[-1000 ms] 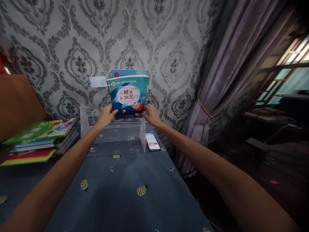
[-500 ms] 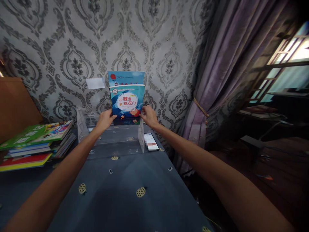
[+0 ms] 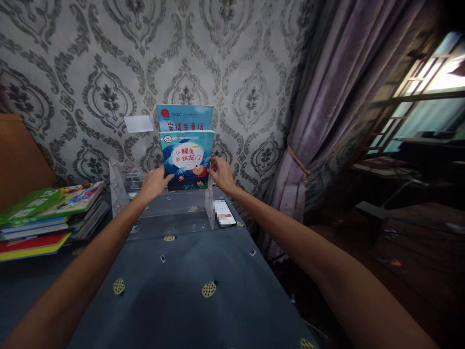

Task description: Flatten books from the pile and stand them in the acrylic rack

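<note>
Upright between my hands is a blue picture book (image 3: 187, 160) with a fish on its cover. My left hand (image 3: 154, 183) grips its lower left edge, thumb on the front cover. On the lower right edge, my right hand (image 3: 221, 173) pinches the same book. Behind it a second blue book (image 3: 185, 116) with red lettering stands higher, its lower part hidden. Both books are at a clear plastic stand (image 3: 165, 223) with tiers and side panels; the front book's bottom edge is by the upper tier. Whether it rests there I cannot tell.
A stack of books (image 3: 51, 213) lies at the left beside a brown wooden panel (image 3: 25, 150). A phone (image 3: 224, 213) lies right of the stand on the dark patterned tablecloth (image 3: 174, 300). A tied purple curtain (image 3: 301, 160) hangs past the table's right edge.
The front book has dropped slightly against the rear one, so more of the rear cover's red title shows. Both hands keep hold of it. The whole view has shifted a little.
</note>
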The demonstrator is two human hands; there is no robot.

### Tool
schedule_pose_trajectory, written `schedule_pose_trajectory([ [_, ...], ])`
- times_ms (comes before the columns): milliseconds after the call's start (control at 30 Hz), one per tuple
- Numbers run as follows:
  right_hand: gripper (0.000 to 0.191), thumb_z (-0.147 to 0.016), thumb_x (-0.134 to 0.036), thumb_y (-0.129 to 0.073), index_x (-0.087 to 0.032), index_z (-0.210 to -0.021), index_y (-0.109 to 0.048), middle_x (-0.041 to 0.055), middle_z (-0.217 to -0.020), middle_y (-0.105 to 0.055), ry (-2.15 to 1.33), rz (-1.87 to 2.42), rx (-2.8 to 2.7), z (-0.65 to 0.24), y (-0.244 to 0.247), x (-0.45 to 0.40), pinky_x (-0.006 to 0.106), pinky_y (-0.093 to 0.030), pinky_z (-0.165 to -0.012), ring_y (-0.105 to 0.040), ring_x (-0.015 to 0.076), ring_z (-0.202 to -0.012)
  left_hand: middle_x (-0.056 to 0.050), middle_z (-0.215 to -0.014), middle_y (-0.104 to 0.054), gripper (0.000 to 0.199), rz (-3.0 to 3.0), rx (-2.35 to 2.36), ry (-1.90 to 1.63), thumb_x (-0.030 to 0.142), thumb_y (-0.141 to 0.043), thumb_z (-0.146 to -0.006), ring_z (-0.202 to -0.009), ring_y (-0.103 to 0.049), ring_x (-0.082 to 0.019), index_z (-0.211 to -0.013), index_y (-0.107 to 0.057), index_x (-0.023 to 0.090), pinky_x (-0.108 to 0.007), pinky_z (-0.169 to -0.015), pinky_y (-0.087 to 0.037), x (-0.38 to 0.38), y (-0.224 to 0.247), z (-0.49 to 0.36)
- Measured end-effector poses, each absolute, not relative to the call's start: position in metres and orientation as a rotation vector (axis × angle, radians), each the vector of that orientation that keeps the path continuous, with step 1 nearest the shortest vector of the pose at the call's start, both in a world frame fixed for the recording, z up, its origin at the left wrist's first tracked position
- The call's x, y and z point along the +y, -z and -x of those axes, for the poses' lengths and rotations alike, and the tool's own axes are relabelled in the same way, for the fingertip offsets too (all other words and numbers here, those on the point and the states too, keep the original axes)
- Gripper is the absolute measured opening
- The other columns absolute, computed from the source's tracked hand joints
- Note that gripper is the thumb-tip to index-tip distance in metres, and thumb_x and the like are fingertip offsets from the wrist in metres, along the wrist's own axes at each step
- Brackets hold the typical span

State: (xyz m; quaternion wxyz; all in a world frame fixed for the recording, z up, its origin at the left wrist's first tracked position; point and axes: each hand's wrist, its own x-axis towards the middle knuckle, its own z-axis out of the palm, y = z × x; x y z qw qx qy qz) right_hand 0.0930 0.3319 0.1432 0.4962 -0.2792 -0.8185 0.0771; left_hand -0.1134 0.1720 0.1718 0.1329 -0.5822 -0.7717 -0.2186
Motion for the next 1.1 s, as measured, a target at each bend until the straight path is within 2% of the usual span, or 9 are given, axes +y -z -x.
schedule_pose_trajectory([
  [233, 0.028, -0.074, -0.014, -0.058, -0.019, -0.102, -0.061, 0.0031, -0.085, -0.062, -0.200, 0.679, -1.970, -0.0919, -0.1514, 0.3282, 0.034, -0.048, -0.077, -0.057, 0.0199, -0.076, -0.026, -0.114, -0.070, 0.051, 1.573, -2.306, 0.576, 0.038, -0.051, -0.097, -0.109, -0.068, -0.037, -0.137, -0.044, 0.006, -0.044, -0.089, -0.053, 0.1724, -0.1759, 0.1029],
  [367, 0.028, -0.074, -0.015, -0.059, -0.020, -0.101, -0.062, 0.0027, -0.085, -0.062, -0.212, 0.679, -1.964, -0.0919, -0.1517, 0.3274, 0.034, -0.047, -0.076, -0.056, 0.0197, -0.075, -0.028, -0.114, -0.069, 0.050, 1.574, -2.305, 0.580, 0.036, -0.050, -0.098, -0.111, -0.067, -0.039, -0.137, -0.044, 0.005, -0.045, -0.090, -0.052, 0.1725, -0.1772, 0.1016],
  [767, 0.028, -0.073, -0.018, -0.058, -0.020, -0.100, -0.061, 0.0005, -0.079, -0.060, -0.274, 0.642, -1.955, -0.0946, -0.1515, 0.3269, 0.033, -0.047, -0.074, -0.055, 0.0191, -0.072, -0.023, -0.109, -0.071, 0.040, 1.558, -2.268, 0.494, 0.043, -0.051, -0.097, -0.109, -0.067, -0.039, -0.122, -0.054, 0.012, -0.044, -0.089, -0.051, 0.1736, -0.1814, 0.1078],
  [933, 0.028, -0.074, -0.019, -0.059, -0.018, -0.102, -0.061, 0.0007, -0.078, -0.059, -0.281, 0.630, -1.955, -0.0952, -0.1500, 0.3254, 0.033, -0.047, -0.074, -0.056, 0.0193, -0.072, -0.021, -0.108, -0.071, 0.048, 1.550, -2.299, 0.608, 0.038, -0.057, -0.095, -0.108, -0.068, -0.037, -0.131, -0.042, 0.011, -0.041, -0.087, -0.052, 0.1768, -0.1778, 0.1090],
  [1100, 0.026, -0.076, -0.021, -0.060, -0.021, -0.102, -0.061, 0.0005, -0.080, -0.060, -0.285, 0.632, -1.959, -0.0970, -0.1490, 0.3256, 0.033, -0.048, -0.075, -0.056, 0.0194, -0.073, -0.020, -0.104, -0.072, 0.046, 1.545, -2.294, 0.712, 0.035, -0.059, -0.094, -0.105, -0.069, -0.036, -0.128, -0.040, 0.011, -0.042, -0.086, -0.053, 0.1783, -0.1736, 0.1091],
])
